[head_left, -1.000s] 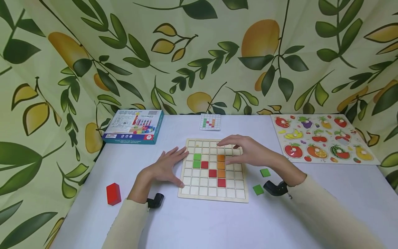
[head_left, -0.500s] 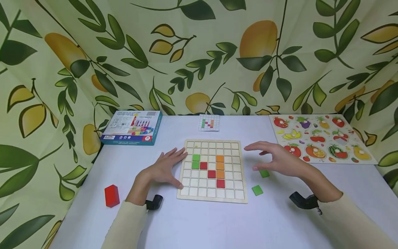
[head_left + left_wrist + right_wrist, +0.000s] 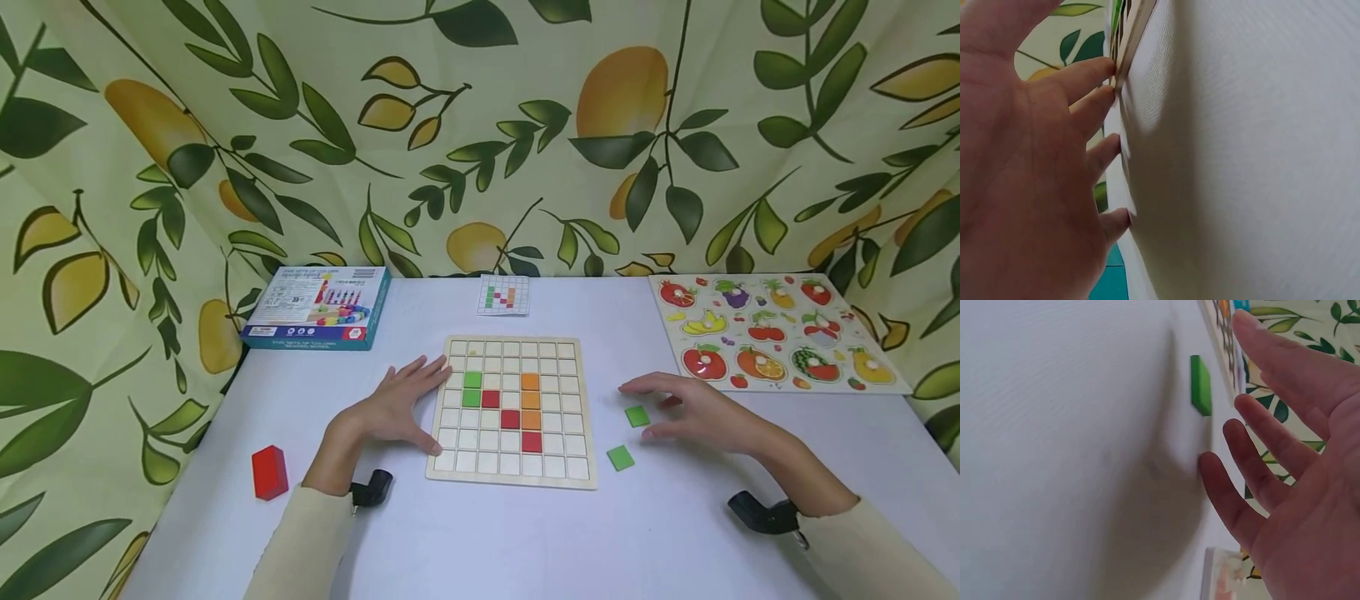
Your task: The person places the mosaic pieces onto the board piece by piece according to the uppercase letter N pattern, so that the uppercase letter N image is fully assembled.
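My left hand (image 3: 390, 410) rests spread along the left edge of the wooden grid board (image 3: 585, 358), thumb near its lower corner. The left wrist view shows fingertips touching the board's rim (image 3: 1134, 44). Set in the grid are two green tiles (image 3: 472, 380), a diagonal of red tiles (image 3: 510, 419) and a column of orange tiles (image 3: 531, 400). Right of the board, my right hand (image 3: 705, 414) hovers with thumb and fingers apart around a loose green tile (image 3: 637, 416), not gripping it. A second green tile (image 3: 620, 457) lies nearer me. One green tile (image 3: 1202, 386) shows in the right wrist view.
Behind the board lies a small pattern card (image 3: 503, 296) with coloured squares. A boxed toy set (image 3: 318, 307) sits back left, and a red block (image 3: 270, 472) stands front left. At back right is a fruit puzzle board (image 3: 780, 333). A leaf-print cloth (image 3: 480, 167) hangs behind.
My right hand has left the orange column and moved right and toward me, to the loose green tile. The left hand has stayed on the board's edge. The tiles on the board look unchanged.
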Available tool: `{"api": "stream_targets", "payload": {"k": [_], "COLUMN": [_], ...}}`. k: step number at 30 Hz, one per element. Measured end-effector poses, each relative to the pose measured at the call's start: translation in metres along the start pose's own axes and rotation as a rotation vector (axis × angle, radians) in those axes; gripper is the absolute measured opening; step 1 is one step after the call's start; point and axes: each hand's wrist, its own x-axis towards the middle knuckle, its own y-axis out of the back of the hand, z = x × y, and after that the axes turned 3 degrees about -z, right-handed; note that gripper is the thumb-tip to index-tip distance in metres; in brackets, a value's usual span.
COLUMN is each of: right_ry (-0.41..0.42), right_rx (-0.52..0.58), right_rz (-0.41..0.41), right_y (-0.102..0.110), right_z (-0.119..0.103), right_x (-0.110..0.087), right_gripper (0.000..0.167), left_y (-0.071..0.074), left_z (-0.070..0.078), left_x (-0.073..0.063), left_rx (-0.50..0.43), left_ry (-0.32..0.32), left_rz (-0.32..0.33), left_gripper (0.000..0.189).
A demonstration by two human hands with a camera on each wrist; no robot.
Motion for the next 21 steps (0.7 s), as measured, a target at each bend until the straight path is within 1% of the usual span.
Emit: {"api": "stream_targets", "payload": {"k": [6,11,16,21], "right_ry": [-0.006,-0.008,-0.016,-0.016], "right_rx": [0.001,0.015,0.000,0.011], "right_rz": [0.015,0.009,0.010,-0.011], "right_y": [-0.005,-0.008,-0.009,-0.010], "right_z": [0.010,0.015,0.017,0.019], "right_x": [-0.004,-0.002,0.002,0.005], "right_gripper": [0.059,0.055,0.051,0.046], "left_y": [-0.001,-0.001,-0.001,0.000], "left_z": [-0.002,-0.003,-0.002,-0.002], "left_x": [0.001,0.000,0.000,0.000], "left_rx": [0.004,-0.010,-0.015,-0.005], "left_ry": [-0.010,-0.012,-0.008,-0.004], "left_rz": [0.007,0.008,0.001,-0.004], "left_gripper": [0.120,0.118,0.118,0.117]}}
